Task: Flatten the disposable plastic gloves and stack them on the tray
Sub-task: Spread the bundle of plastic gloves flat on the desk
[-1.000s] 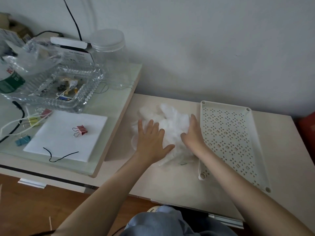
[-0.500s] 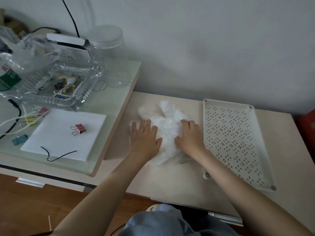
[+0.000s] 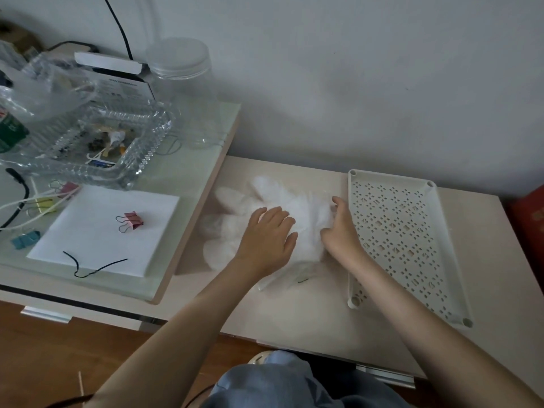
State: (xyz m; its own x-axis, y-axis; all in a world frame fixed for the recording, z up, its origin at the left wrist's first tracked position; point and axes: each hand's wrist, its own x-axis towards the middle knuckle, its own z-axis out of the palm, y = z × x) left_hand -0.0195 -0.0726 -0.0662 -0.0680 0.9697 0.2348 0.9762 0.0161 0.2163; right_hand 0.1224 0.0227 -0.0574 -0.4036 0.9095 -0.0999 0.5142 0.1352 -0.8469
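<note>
A crumpled pile of translucent white disposable gloves (image 3: 306, 213) lies on the beige table, just left of the tray. My left hand (image 3: 268, 240) rests flat on the pile's left half, fingers straight and spread. At the pile's right edge, my right hand (image 3: 340, 228) stands on its side, thumb up and fingers curled into the plastic, gripping it. The white perforated tray (image 3: 412, 231) lies beside my right hand with nothing on it.
A raised glass-topped desk (image 3: 188, 184) adjoins on the left, carrying a white paper pad (image 3: 97, 231) with a pink binder clip (image 3: 131, 220), a clear dish of small items (image 3: 97, 142), a clear jar (image 3: 182, 83) and cables. A red object (image 3: 530, 219) sits at the far right.
My right hand has shifted from lying on top of the pile to its right edge and curled into it. My left hand stays flat on the gloves.
</note>
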